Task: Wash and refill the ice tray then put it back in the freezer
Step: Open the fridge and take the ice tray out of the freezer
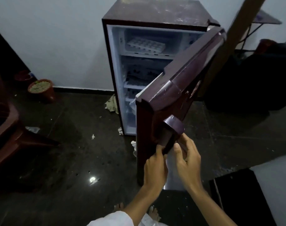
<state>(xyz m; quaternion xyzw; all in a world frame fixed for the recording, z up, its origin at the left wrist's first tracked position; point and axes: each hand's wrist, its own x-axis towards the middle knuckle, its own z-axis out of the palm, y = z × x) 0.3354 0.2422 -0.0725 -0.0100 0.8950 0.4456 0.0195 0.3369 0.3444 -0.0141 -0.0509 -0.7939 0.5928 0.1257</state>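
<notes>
A dark maroon fridge (155, 12) stands against the white wall with its door (184, 79) swung partly open. In the top freezer compartment lies a white ice tray (145, 44), tilted slightly. Both my hands are on the door handle (171, 128) at the door's front edge. My left hand (155, 165) grips the handle's lower part from the left. My right hand (186, 159) holds it from the right, fingers curled around it.
Shelves inside the fridge (139, 82) hold dark items. A brown plastic chair (6, 124) stands at the left. A terracotta pot (41, 90) sits by the wall. Paper scraps (112, 104) litter the dark floor. A dark box (236, 201) lies at the lower right.
</notes>
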